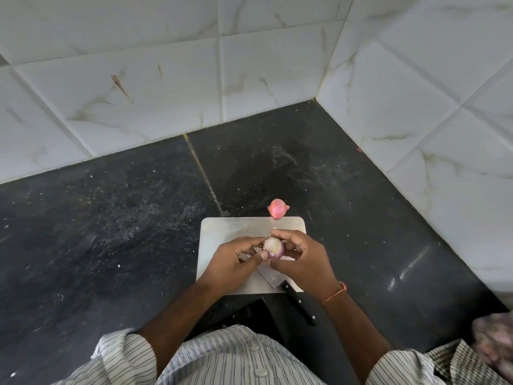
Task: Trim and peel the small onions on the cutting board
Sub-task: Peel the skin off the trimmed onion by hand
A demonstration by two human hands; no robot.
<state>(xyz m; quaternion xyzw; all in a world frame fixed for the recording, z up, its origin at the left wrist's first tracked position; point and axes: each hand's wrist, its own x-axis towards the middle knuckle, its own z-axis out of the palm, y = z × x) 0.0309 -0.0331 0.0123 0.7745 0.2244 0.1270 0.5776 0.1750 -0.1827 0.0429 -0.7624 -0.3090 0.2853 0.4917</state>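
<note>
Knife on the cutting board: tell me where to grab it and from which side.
Grip the knife by its black handle, which juts off the near edge of the cutting board toward the person. Come from the near right; both hands cover the blade end.

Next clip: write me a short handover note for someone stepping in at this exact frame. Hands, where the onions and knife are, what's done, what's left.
Left hand: grips the onion in hand from the left, over the cutting board.
Right hand: grips the same onion from the right, fingers curled round it.
Onion in hand: pale flesh shows on top, purple skin lower down, so partly peeled.
Second onion: pink skin on, lying on the dark counter at the board's far edge.
Knife: set down, blade on the board under the hands, black handle overhanging the near edge.
Left: finish peeling this onion, then trim and peel the second.
</note>
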